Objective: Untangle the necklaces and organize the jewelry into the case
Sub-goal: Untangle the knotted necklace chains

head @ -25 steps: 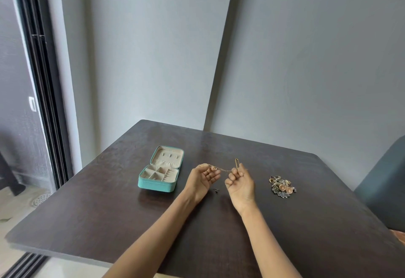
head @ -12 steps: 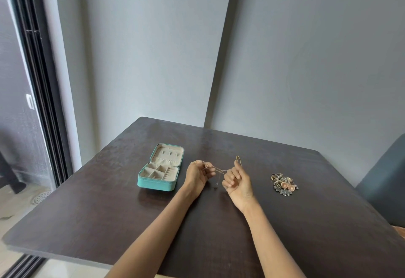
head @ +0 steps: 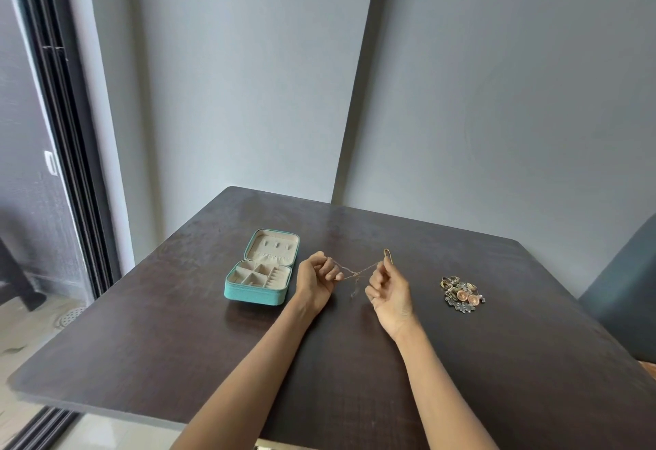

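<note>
1. Both grips are busy with one thin chain: the left hand (head: 317,277) has its fingers curled round one end of the tangled necklaces (head: 355,271), and the right hand (head: 388,286) pinches the other end between curled fingers.
2. Between the two hands the chain runs nearly taut above the counter (head: 159,343), with a small knot about midway and a short loose strand hanging down from it.
3. Above the right hand's fingertips a slim gold oval pendant (head: 388,256) stands upright; how it joins the chain is too fine to make out.
4. Both forearms reach in from the near edge, and the hands sit near the middle of the counter, wrists low over the dark wood.
5. Just left of the left hand lies the teal jewelry case (head: 261,295), open, its lid (head: 275,245) folded back flat toward the wall.
6. Inside, the case base shows cream compartments, several small squares on the left and a slotted row on the right; nothing can be made out in them.
7. Three small tabs line the cream inside of the lid.
8. Well to the right of the right hand, apart from it, sits a heap of jewelry (head: 461,294): gold rings, two round copper-coloured pieces, and dark silvery ornate pieces piled together on the counter.
9. Behind the counter stands a grey wall (head: 497,94) with a corner; a dark sliding door frame (head: 67,123) runs down the left.
</note>
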{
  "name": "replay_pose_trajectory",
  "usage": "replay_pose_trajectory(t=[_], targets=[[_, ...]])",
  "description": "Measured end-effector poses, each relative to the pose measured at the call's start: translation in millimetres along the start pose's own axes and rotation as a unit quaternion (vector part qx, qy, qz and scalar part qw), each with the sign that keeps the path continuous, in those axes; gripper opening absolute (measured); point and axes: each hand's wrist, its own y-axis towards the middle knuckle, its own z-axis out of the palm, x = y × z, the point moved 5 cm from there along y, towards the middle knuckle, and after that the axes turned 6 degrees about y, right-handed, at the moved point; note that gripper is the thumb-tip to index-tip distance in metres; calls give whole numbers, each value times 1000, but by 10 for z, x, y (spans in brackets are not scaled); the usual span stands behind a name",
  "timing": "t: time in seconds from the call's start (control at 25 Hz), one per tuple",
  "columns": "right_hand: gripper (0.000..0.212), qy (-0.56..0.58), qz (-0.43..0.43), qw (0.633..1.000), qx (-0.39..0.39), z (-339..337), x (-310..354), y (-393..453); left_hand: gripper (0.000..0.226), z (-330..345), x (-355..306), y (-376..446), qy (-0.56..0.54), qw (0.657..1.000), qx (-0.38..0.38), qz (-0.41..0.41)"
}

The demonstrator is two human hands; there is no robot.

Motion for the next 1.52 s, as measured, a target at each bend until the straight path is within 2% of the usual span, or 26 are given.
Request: replay_pose_trajectory(t=[0.08,0.16,0.2,0.28,0.36,0.4,0.44,0.52,0.72,1.04,1.24,1.52], targets=[[20,32,-23,999,-34,-86,34,45,27,8,-16,-19,23,1000,2,-4],[28,46,-24,998,-44,-119,39,60,20,51,-14,-42,143,989,34,3],[30,48,-23,998,-42,-114,39,57,17,73,0,-40,222,974,54,15],[29,49,-27,998,-35,-78,53,29,7,114,44,-24,382,917,106,47],[27,70,-39,996,-39,-88,80,29,5,160,66,-19,526,833,155,76],[27,84,-45,994,-45,-111,98,33,5,175,68,-23,567,801,172,81],[28,95,-48,993,-52,-131,112,37,8,185,61,-31,585,786,180,80],[30,102,-49,992,-54,-144,120,36,13,187,30,-52,588,788,164,86],[32,77,-44,995,-47,-139,80,33,22,162,16,-44,532,837,87,98],[31,-19,-24,999,-39,-78,40,56,19,140,-23,-31,463,880,57,86],[32,-36,-22,998,-38,-69,29,59,15,150,-11,-7,449,888,56,82],[30,-21,-25,998,-45,-114,36,84,9,181,-5,-35,491,863,93,69]])
